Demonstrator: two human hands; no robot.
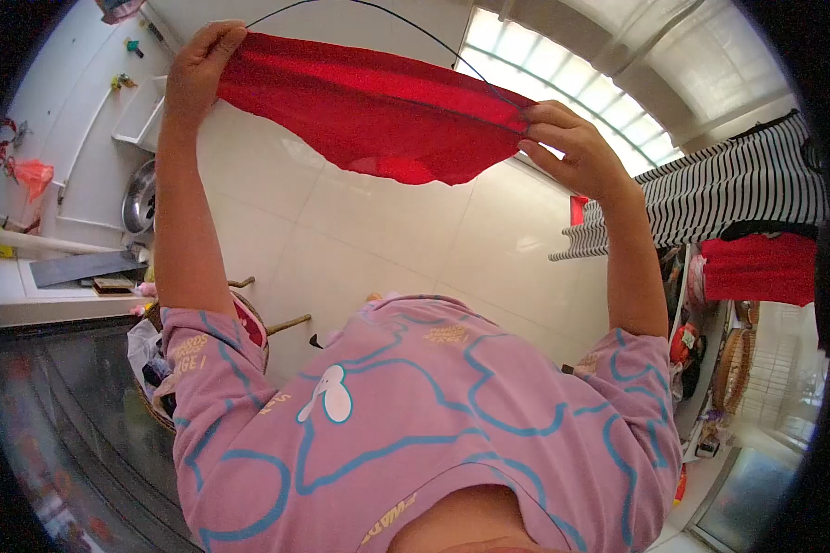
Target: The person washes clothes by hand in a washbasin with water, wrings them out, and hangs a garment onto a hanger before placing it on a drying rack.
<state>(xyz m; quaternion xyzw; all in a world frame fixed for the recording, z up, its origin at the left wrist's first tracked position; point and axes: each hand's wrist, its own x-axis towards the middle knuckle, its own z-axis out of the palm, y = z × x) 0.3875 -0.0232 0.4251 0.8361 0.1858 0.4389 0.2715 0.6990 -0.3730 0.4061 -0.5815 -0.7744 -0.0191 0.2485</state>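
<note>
A piece of red cloth (369,111) is stretched between my two raised hands, sagging along its lower edge. My left hand (203,69) is closed on its upper left corner, the fingers folded over the fabric. At the other end, my right hand (576,147) pinches the right corner between thumb and fingers. A thin dark wire (387,11) arcs above the cloth from one hand to the other, partly beyond the top edge of the view. Whether this wire belongs to a clothes hanger I cannot tell.
Striped clothing (729,189) hangs close to my right arm, with another red cloth (761,267) below it. On the left are a metal basin (139,198), a dark glossy surface (74,424) and a basket (161,410) of items. Pale floor tiles (369,230) lie ahead.
</note>
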